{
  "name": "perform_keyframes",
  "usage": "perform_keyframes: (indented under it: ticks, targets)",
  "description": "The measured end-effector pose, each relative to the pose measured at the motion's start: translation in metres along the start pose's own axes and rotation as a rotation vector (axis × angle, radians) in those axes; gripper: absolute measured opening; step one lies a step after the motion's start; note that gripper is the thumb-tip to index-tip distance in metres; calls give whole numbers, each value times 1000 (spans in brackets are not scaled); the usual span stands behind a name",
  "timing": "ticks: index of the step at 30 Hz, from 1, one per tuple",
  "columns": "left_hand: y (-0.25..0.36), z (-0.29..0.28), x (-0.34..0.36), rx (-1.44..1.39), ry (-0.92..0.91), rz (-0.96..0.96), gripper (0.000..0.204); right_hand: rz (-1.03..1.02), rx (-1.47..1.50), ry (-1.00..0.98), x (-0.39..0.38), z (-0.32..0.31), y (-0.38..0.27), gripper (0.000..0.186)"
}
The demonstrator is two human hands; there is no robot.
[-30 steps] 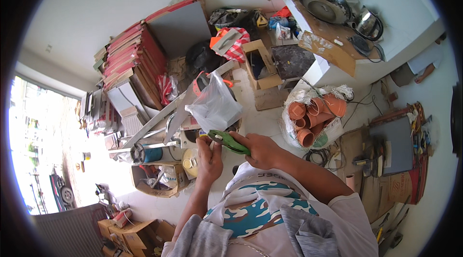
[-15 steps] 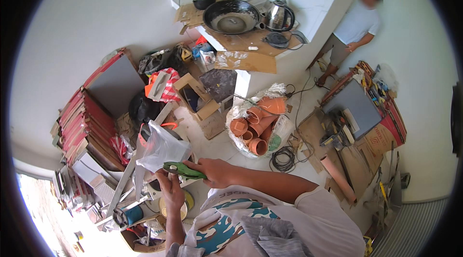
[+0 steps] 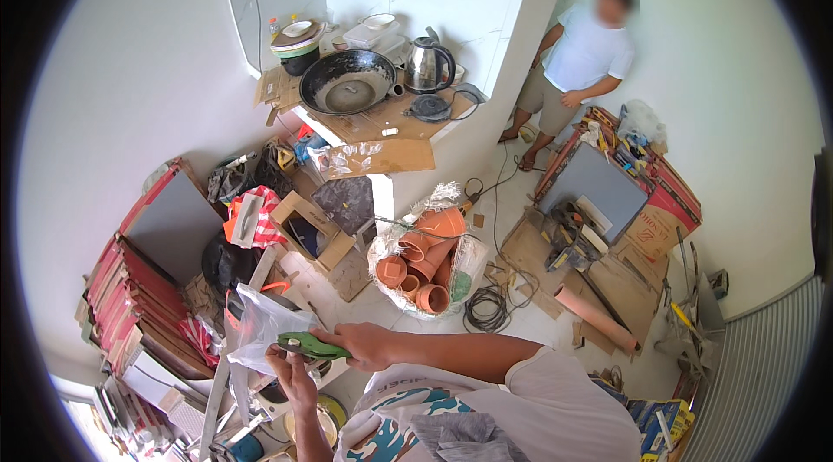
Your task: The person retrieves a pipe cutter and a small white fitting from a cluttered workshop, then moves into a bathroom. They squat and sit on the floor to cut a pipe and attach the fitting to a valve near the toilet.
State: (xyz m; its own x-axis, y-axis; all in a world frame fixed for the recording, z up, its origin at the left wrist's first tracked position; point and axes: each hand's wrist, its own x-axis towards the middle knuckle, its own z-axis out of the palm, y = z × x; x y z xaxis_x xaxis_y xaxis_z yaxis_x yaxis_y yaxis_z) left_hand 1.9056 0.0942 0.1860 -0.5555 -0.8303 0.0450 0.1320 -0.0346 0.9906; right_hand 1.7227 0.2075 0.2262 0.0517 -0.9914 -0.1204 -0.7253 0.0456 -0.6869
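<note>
- Person's pale shirt (image 3: pixel 547 397): camouflage panel in teal, brown and white; dark lettering above it, foreshortened.
- Right hand (image 3: pixel 371 347): fingers wrapped around the right end of the green hand tool (image 3: pixel 305 345).
- Green hand tool: in front of the torso, long axis running left to right; free end points left, over the left hand. Any marking is too small to tell.
- Left hand (image 3: pixel 299 388): fingers bent, directly below the tool's free end; cannot tell whether they grip anything.
- Clear plastic bag (image 3: pixel 265 327): just beyond the left fingers.
- White woven sack (image 3: pixel 444 195): holds orange pipe fittings (image 3: pixel 425 264).
- Red-and-brown carton (image 3: pixel 658 226): lettering and a square emblem, at right.
- Cardboard-covered table (image 3: pixel 360 126): carries a black wok (image 3: pixel 330 85) and steel kettle (image 3: pixel 423 67).
- Co-worker (image 3: pixel 590 50): standing, far right.
</note>
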Motion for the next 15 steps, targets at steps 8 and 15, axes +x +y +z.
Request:
perform_keyframes:
  ticks: [8, 15]
  targets:
    - [36, 25, 11, -9, -120, 34, 78, 23, 14, 46, -13, -19, 3, 92]
    - [72, 56, 25, 105, -131, 6, 115, -94, 85, 167, -26, -38, 16, 92]
